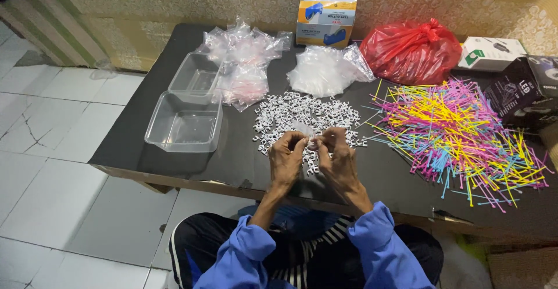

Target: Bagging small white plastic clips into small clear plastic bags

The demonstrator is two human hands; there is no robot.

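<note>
Left hand: the left hand (286, 156) hovers over the near edge of the pile of white clips (302, 116), fingers pinched together on the left end of a small clear plastic bag (309, 133).
Right hand: the right hand (339, 156) mirrors it, fingers closed on the bag's right end.
Bag: it is stretched between both hands just above the pile; its long axis runs left to right, parallel to the near edge of the surface (232, 161). Which way its mouth faces cannot be told.
Left of the pile: two clear plastic containers (187, 112), touching each other, with crumpled clear bags (244, 62) behind them.
Behind the pile: a heap of white plastic bags (325, 71), and beyond it a blue and yellow box (325, 19).
Right of the pile: a spread of coloured cable ties (459, 132), lying in every direction; a knotted red bag (411, 54) sits behind them.
</note>
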